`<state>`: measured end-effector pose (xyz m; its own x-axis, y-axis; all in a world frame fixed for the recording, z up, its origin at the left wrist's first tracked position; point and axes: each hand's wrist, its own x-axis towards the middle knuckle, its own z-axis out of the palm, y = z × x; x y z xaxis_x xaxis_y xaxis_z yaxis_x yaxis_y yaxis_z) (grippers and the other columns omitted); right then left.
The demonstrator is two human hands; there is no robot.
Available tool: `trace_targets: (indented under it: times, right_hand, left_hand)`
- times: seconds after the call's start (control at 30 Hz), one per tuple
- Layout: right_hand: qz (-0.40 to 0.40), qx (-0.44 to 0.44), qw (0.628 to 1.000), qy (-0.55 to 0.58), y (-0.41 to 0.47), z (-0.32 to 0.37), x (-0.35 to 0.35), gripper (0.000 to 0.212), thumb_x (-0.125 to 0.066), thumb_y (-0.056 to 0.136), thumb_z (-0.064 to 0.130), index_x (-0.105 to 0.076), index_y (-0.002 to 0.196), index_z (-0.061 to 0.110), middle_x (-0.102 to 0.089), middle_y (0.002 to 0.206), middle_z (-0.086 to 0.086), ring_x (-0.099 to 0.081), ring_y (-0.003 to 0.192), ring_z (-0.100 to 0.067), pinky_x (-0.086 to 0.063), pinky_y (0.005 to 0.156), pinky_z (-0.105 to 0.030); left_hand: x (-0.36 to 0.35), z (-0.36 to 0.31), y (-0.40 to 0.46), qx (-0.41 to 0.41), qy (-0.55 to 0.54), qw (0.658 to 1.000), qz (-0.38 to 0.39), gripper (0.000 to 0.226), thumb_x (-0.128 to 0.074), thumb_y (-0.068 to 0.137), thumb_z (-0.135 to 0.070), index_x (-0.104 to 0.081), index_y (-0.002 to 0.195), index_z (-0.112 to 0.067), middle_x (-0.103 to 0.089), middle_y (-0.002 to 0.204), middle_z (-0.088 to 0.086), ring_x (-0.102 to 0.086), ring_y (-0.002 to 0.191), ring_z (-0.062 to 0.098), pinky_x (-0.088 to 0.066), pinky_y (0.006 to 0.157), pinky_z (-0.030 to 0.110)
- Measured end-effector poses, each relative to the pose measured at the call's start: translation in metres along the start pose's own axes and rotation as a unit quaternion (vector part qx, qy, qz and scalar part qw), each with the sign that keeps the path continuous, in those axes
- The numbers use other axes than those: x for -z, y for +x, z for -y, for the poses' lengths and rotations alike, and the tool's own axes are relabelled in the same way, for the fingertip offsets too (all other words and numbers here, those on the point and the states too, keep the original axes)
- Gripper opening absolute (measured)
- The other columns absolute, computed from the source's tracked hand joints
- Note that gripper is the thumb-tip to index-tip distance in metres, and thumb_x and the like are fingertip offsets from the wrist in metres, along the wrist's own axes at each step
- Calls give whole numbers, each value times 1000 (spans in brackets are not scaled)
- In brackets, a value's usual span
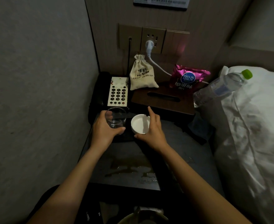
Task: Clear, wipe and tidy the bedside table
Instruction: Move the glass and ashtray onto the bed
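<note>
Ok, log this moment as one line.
left hand: grips glass | right hand: holds ashtray | table: wet patch

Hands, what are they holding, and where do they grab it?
The left hand grips the clear glass around its side. The right hand holds the white ashtray by its rim, thumb on the near edge, fingers along the far side.

- Your left hand (105,130) grips a clear glass (116,119) just near of the telephone (116,91).
- Your right hand (150,129) holds a white ashtray (139,123) beside it.
- Wet streaks mark the bedside table (129,168) near you.
- A tissue box (162,99), cloth pouch (142,75) and pink snack bag (187,78) sit far right.
</note>
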<state>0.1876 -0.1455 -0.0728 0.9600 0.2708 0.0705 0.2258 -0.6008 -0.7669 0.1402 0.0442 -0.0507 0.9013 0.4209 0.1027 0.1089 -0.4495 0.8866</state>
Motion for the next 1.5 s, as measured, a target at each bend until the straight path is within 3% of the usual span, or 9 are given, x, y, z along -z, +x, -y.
trace_targets:
  times: [0.17,0.27,0.37,0.47,0.6,0.7,1.17,1.5]
  right_hand:
    - [-18,-19,999,32,0,-2,-5,128,-88,62,28,1,155,30,-27,151,2,-24,140,-19,-29,101,-30]
    - [-20,-33,997,61,-1,-2,-5,128,-89,61,26,1,154,35,-22,156,3,-23,143,-19,-33,107,-38]
    - [-26,-48,995,82,-2,-3,-4,128,-90,59,27,-2,151,40,-32,151,2,-31,140,-19,-39,106,-42]
    - [-36,-48,993,101,-4,-3,-6,119,-88,57,32,-8,145,42,-43,135,7,-45,129,-19,-49,98,-41]
    - [-68,-56,987,132,-4,-2,-11,109,-89,55,38,-18,138,39,-54,132,6,-58,116,-15,-56,89,-46]
    - [-81,-56,986,136,-4,-3,-12,109,-89,54,42,-18,137,39,-59,126,8,-64,107,-10,-59,82,-44]
    - [-82,-65,987,124,-3,-4,-14,108,-83,53,52,-14,135,45,-63,121,10,-66,101,-10,-57,77,-33]
    - [-85,-55,987,122,-4,-2,-13,104,-82,54,49,-17,134,41,-61,119,14,-65,103,-9,-58,80,-39]
  left_hand:
    - [2,-15,4,-14,-64,997,-33,71,-91,58,-9,-54,118,-13,-62,114,6,-62,106,20,-54,91,36]
    - [0,-31,6,-44,-114,992,-41,69,-90,60,-12,-54,117,-25,-61,114,-2,-61,105,11,-53,81,17]
    - [-10,-47,2,-53,-146,988,-19,67,-90,61,-15,-55,116,-31,-61,113,-9,-61,100,-3,-48,73,6]
    - [-26,-55,0,-51,-150,987,22,70,-89,61,-12,-56,122,-25,-63,114,-6,-62,104,0,-51,77,11]
    - [-45,-58,-3,-50,-144,986,64,75,-90,58,-11,-56,124,-24,-63,115,-7,-61,110,7,-53,92,28]
    - [-53,-58,-5,-53,-107,990,72,75,-91,58,-16,-57,125,-21,-64,114,-6,-61,109,6,-53,93,29]
    - [-63,-55,-8,-24,-13,998,58,74,-90,58,-16,-58,124,-16,-67,116,1,-63,106,16,-52,95,38]
    - [-63,-55,-12,-13,-6,999,50,71,-89,58,-16,-59,122,-19,-67,115,1,-63,105,16,-52,90,29]
